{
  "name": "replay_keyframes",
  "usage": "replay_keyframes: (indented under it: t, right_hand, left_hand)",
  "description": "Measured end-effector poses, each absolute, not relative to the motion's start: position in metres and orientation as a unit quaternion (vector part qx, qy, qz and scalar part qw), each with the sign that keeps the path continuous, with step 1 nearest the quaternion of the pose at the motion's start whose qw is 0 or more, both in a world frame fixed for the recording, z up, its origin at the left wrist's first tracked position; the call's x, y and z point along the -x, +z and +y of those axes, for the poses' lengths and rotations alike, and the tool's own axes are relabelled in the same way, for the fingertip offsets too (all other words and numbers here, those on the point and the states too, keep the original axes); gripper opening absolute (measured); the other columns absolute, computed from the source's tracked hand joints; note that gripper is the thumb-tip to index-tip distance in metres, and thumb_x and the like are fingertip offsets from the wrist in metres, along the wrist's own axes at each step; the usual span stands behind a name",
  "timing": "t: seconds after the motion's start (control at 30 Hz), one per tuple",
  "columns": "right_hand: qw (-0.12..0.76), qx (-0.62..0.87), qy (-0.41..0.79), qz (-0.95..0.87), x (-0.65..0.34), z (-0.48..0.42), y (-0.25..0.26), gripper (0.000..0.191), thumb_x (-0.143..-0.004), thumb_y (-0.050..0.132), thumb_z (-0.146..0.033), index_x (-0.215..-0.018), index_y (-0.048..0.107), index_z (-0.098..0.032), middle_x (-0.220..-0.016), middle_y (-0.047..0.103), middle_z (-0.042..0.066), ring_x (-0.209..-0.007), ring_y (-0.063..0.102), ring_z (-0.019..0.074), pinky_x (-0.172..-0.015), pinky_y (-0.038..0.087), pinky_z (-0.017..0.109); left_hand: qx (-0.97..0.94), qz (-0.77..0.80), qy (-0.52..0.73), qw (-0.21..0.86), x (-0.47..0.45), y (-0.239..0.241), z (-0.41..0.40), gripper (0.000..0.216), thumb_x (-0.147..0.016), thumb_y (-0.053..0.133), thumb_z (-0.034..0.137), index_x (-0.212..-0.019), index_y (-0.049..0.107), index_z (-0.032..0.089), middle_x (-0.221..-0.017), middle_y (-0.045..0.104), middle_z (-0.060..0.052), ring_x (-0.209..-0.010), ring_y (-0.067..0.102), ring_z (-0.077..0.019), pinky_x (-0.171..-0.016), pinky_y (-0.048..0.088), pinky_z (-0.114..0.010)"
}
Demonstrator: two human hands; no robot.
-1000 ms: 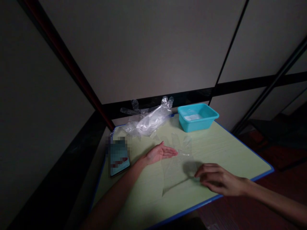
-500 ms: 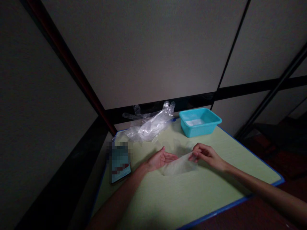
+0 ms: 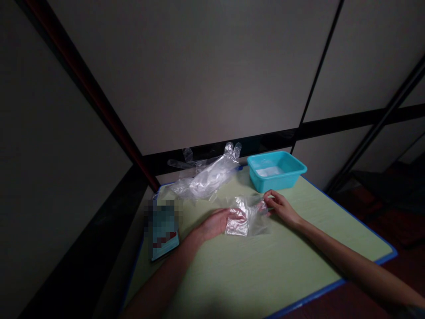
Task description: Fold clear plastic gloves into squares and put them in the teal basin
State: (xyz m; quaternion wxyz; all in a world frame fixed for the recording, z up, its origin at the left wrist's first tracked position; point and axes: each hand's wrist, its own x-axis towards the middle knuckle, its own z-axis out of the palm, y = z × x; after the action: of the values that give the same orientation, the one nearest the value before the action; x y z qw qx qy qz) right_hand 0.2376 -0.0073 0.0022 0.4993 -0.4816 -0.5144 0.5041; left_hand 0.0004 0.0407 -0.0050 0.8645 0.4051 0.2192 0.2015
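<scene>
A clear disposable plastic glove [image 3: 254, 223] is stretched between my hands, just above the table. My left hand [image 3: 215, 223] has its fingers extended and reaching into the glove, with the film over them; the wrist and most of the palm are bare. On the other side, my right hand [image 3: 279, 206] pinches the glove's upper right edge between thumb and fingers. Behind them lies a loose heap of more clear plastic gloves [image 3: 209, 179], several of its finger shapes sticking up at the back.
A turquoise plastic basin [image 3: 277, 179] with something white inside stands at the back right. At the left edge lies a blurred-out flat greenish object [image 3: 165, 248]. The pale green table [image 3: 239, 274] has blue edging, and a panelled wall [image 3: 212, 79] rises behind it.
My left fingers have gone into the glove, which now spreads over them. My right hand has moved slightly up, pulling the film wider. The heap and basin stay put.
</scene>
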Motion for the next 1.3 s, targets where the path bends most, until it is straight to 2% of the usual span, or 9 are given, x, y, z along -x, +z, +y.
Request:
replay_keyframes:
  t: [0.17, 0.27, 0.33, 0.37, 0.43, 0.53, 0.6, 0.8, 1.3]
  right_hand:
    - [0.501, 0.495, 0.5, -0.505, -0.239, -0.005, 0.002, 0.03, -0.074, 0.053, -0.049, -0.078, 0.04, -0.022, -0.066, 0.062, -0.002, -0.066, 0.063, 0.0164, -0.051, 0.049, 0.026]
    - [0.503, 0.503, 0.494, -0.501, -0.238, -0.004, 0.001, 0.031, -0.073, 0.053, -0.051, -0.076, 0.039, -0.023, -0.066, 0.063, -0.001, -0.065, 0.063, 0.0173, -0.052, 0.05, 0.028]
    - [0.505, 0.507, 0.488, -0.499, -0.238, -0.003, 0.0, 0.032, -0.073, 0.052, -0.051, -0.076, 0.038, -0.023, -0.066, 0.063, 0.0, -0.064, 0.063, 0.0177, -0.052, 0.05, 0.029]
    - [0.506, 0.509, 0.486, -0.499, -0.239, -0.002, -0.001, 0.033, -0.073, 0.052, -0.052, -0.076, 0.038, -0.023, -0.066, 0.063, 0.0, -0.064, 0.064, 0.0179, -0.053, 0.05, 0.029]
    - [0.506, 0.511, 0.481, -0.501, -0.239, -0.001, -0.003, 0.034, -0.072, 0.052, -0.053, -0.076, 0.038, -0.022, -0.067, 0.064, 0.001, -0.066, 0.064, 0.0183, -0.054, 0.05, 0.03]
    - [0.505, 0.514, 0.47, -0.509, -0.241, 0.0, -0.005, 0.035, -0.072, 0.05, -0.054, -0.076, 0.038, -0.022, -0.069, 0.064, 0.002, -0.067, 0.064, 0.0187, -0.055, 0.051, 0.031]
    - [0.504, 0.518, 0.458, -0.518, -0.241, 0.0, -0.006, 0.035, -0.073, 0.049, -0.054, -0.077, 0.038, -0.022, -0.07, 0.064, 0.003, -0.067, 0.064, 0.0187, -0.055, 0.051, 0.031]
    - [0.492, 0.544, 0.39, -0.557, -0.243, 0.001, -0.008, 0.036, -0.067, 0.059, -0.043, -0.087, 0.039, -0.022, -0.064, 0.062, -0.001, -0.056, 0.059, 0.0156, -0.05, 0.047, 0.028]
    - [0.419, 0.582, 0.225, -0.659, -0.245, 0.0, -0.013, 0.02, -0.074, 0.049, -0.029, -0.091, 0.043, -0.02, -0.07, 0.058, 0.001, -0.063, 0.056, 0.0166, -0.056, 0.045, 0.029]
  left_hand:
    - [-0.414, 0.248, 0.261, 0.836, -0.004, 0.001, 0.04, 0.033, -0.074, 0.061, 0.019, -0.105, 0.057, 0.012, -0.098, 0.065, -0.012, -0.096, 0.058, -0.0239, -0.088, 0.037, -0.038]
    - [-0.422, 0.27, 0.294, 0.814, -0.006, 0.002, 0.039, 0.062, -0.071, 0.062, 0.015, -0.127, 0.037, 0.019, -0.099, 0.065, -0.009, -0.096, 0.058, -0.0216, -0.089, 0.038, -0.036]
    - [-0.437, 0.282, 0.316, 0.793, -0.007, 0.002, 0.04, 0.078, -0.069, 0.063, 0.014, -0.135, 0.021, 0.023, -0.1, 0.064, -0.007, -0.095, 0.059, -0.0208, -0.088, 0.038, -0.036]
    - [-0.45, 0.289, 0.323, 0.781, -0.007, 0.001, 0.041, 0.082, -0.069, 0.064, 0.016, -0.136, 0.018, 0.025, -0.102, 0.063, -0.007, -0.095, 0.059, -0.0204, -0.088, 0.038, -0.036]
    - [-0.48, 0.302, 0.328, 0.756, -0.007, 0.0, 0.042, 0.076, -0.068, 0.067, 0.02, -0.133, 0.029, 0.025, -0.107, 0.061, -0.007, -0.096, 0.057, -0.0207, -0.087, 0.038, -0.034]
    - [-0.505, 0.318, 0.322, 0.735, -0.006, -0.002, 0.045, 0.051, -0.065, 0.07, 0.026, -0.113, 0.056, 0.016, -0.106, 0.062, -0.009, -0.099, 0.055, -0.0231, -0.088, 0.037, -0.033]
    - [-0.507, 0.323, 0.324, 0.73, -0.006, -0.004, 0.045, 0.043, -0.064, 0.07, 0.028, -0.102, 0.062, 0.012, -0.1, 0.064, -0.01, -0.098, 0.055, -0.0236, -0.088, 0.036, -0.033]
    - [-0.509, 0.333, 0.34, 0.717, -0.006, -0.006, 0.046, 0.038, -0.064, 0.069, 0.027, -0.099, 0.064, 0.012, -0.095, 0.066, -0.007, -0.092, 0.058, -0.0222, -0.086, 0.037, -0.032]
    - [-0.509, 0.341, 0.359, 0.704, -0.008, -0.01, 0.047, 0.033, -0.069, 0.064, 0.025, -0.1, 0.062, 0.015, -0.105, 0.062, -0.006, -0.103, 0.052, -0.0224, -0.092, 0.033, -0.034]
